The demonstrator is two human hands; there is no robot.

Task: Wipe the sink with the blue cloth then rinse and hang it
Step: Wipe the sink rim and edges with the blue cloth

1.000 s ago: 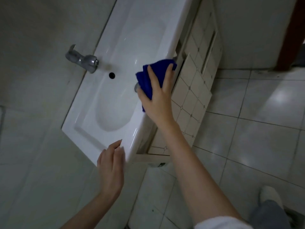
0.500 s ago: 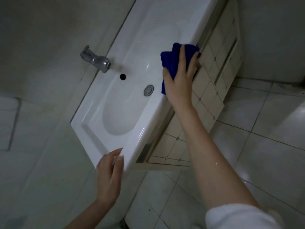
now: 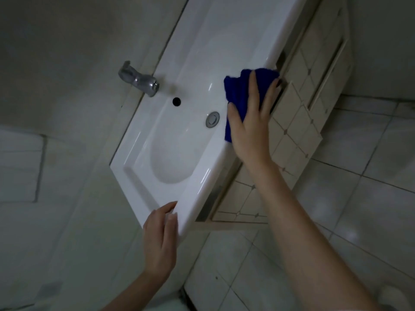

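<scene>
A white rectangular sink [image 3: 197,52] runs diagonally across the view, with an oval basin and a round metal drain plug [image 3: 212,119]. My right hand [image 3: 251,122] lies flat on the blue cloth [image 3: 238,86], pressing it on the sink's front rim beside the drain. The cloth is partly hidden under the palm and fingers. My left hand [image 3: 160,241] rests on the sink's near corner, fingers against the rim, holding nothing. A chrome tap [image 3: 139,80] sits at the sink's back edge by the wall.
A dark overflow hole [image 3: 176,101] lies between tap and drain. Below the sink stands a beige cabinet [image 3: 298,122] with patterned doors. Pale floor tiles [image 3: 350,198] fill the right side; a tiled wall [image 3: 56,108] fills the left.
My right hand and the cloth slid along the front rim away from the near corner, then stayed beside the drain. My left hand stays on the corner. The view has shifted.
</scene>
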